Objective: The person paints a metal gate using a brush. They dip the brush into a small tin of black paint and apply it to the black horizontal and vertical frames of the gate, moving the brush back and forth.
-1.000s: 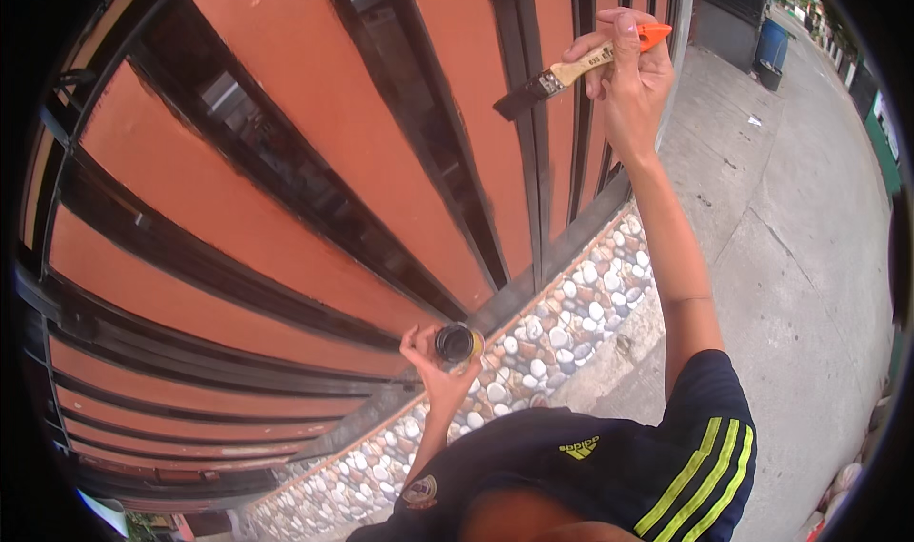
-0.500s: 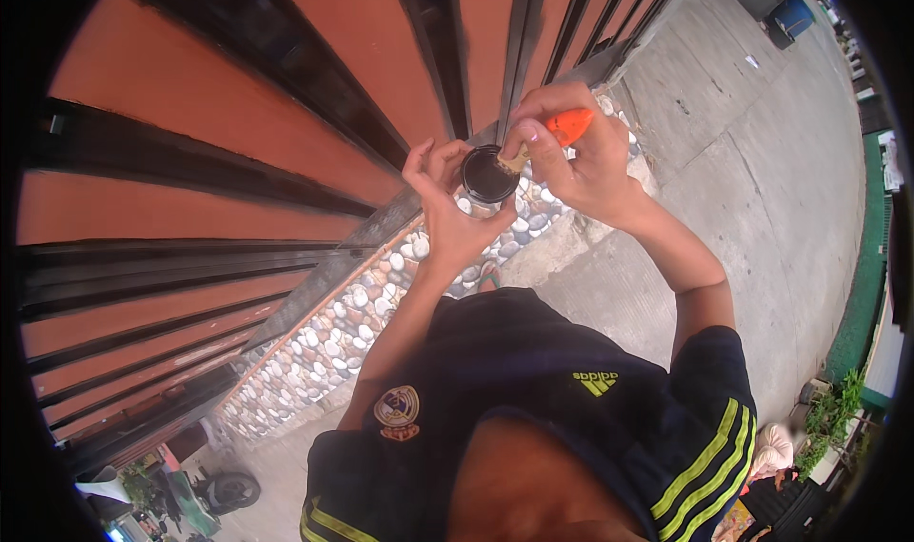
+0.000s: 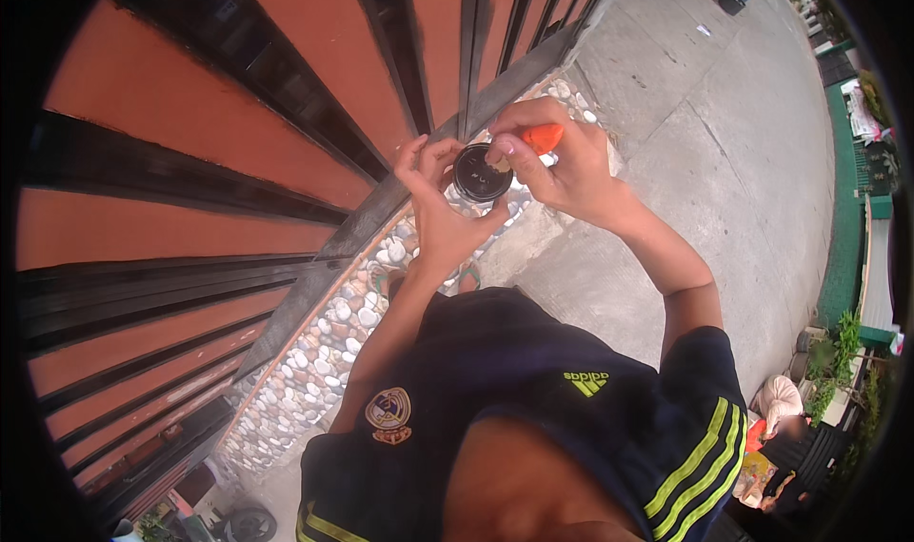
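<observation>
**A steady grip makes a clean dip**

Our left hand (image 3: 440, 220) curls around the paint can (image 3: 483, 199), above the pebbled strip (image 3: 314, 361) and just right of the gate (image 3: 328, 47). Our right hand (image 3: 571, 176) pinches the paintbrush (image 3: 542, 139) by its handle, bristle end down at the can's mouth; the bristles are hidden, so we cannot tell their depth.

To load well, we should keep the can level, wet only the bristle ends and wipe excess on the rim.

The can is round, its inside black; the handle ends in bright orange. Flat orange-red panels (image 3: 181, 95) alternate with dark, straight bars (image 3: 143, 158). The pebbles look smooth and rounded, the concrete (image 3: 752, 180) grey and flat.
</observation>
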Motion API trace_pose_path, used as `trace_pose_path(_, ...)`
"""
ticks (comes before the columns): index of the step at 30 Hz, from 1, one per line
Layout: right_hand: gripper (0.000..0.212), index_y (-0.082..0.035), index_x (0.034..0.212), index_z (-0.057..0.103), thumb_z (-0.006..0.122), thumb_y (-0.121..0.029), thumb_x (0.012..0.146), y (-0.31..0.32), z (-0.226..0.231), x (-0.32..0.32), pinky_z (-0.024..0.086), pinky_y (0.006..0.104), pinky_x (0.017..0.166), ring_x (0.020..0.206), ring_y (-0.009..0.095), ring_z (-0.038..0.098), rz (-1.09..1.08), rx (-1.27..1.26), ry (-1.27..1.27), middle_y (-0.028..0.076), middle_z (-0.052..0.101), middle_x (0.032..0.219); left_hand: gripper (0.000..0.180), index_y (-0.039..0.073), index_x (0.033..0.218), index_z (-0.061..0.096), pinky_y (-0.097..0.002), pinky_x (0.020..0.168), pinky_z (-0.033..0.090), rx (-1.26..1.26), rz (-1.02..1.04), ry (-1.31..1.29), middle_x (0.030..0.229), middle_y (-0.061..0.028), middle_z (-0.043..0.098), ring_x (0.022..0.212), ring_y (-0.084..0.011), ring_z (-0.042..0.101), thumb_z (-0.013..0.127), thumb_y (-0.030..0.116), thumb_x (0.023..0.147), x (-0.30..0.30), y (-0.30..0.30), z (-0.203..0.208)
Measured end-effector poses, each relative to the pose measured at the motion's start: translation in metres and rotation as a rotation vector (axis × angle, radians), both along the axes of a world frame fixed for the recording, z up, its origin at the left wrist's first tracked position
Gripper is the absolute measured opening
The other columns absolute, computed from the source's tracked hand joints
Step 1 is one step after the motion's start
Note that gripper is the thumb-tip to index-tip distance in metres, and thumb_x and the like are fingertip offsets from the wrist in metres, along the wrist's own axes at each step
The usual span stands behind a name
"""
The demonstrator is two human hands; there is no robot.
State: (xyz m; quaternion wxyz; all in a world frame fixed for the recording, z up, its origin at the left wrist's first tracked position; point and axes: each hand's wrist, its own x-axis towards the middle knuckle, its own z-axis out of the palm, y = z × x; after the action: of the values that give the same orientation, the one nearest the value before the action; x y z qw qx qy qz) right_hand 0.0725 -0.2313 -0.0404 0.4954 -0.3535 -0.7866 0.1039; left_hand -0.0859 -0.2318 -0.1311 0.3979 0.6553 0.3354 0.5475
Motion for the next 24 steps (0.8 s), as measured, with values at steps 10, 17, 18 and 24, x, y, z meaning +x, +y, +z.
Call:
trace_pose_path(10,0.020,-0.003,0.104,0.061,0.071,-0.015,0.091,-0.025,-0.008,-0.004,0.049,0.0268,0.049,0.057,0.016,0.067,-0.150,0.006,0.128,0.007,0.068,0.076,0.106,0.004,0.141,0.008,-0.0349,0.102,0.044,0.003,-0.136,0.030,0.126,-0.0168,0.045,0.123,-0.0267,0.053,0.080,-0.002,0.064,0.001,-0.010,-0.004)
trace_pose_path(17,0.016,-0.002,0.103,0.060,0.066,-0.012,0.093,-0.044,0.007,0.005,0.057,0.0288,0.063,0.075,0.022,0.074,-0.094,-0.130,-0.050,0.010,0.073,0.091,0.101,0.005,0.140,0.013,-0.0388,0.095,0.048,-0.036,-0.163,-0.021,0.122,-0.0173,0.046,0.116,-0.0282,0.055,0.079,-0.001,0.064,-0.002,-0.011,-0.009)
trace_pose_path(18,0.016,-0.002,0.103,0.060,0.066,-0.012,0.093,-0.046,0.011,0.009,0.057,0.0288,0.063,0.075,0.022,0.074,-0.104,-0.110,-0.062,0.010,0.073,0.091,0.101,0.005,0.140,0.012,-0.0389,0.095,0.048,-0.059,-0.170,-0.011,0.122,-0.0176,0.046,0.115,-0.0281,0.056,0.079,-0.001,0.064,0.002,-0.008,-0.006)
trace_pose_path(24,0.018,-0.004,0.105,0.059,0.062,-0.015,0.091,-0.057,0.016,0.012,0.057,0.0332,0.064,0.073,0.026,0.073,-0.029,-0.075,-0.045,0.009,0.072,0.082,0.100,0.004,0.140,0.012,-0.0375,0.094,0.048,-0.023,-0.204,-0.018,0.120,-0.0181,0.048,0.114,-0.0281,0.058,0.078,-0.001,0.065,0.003,0.004,-0.008)
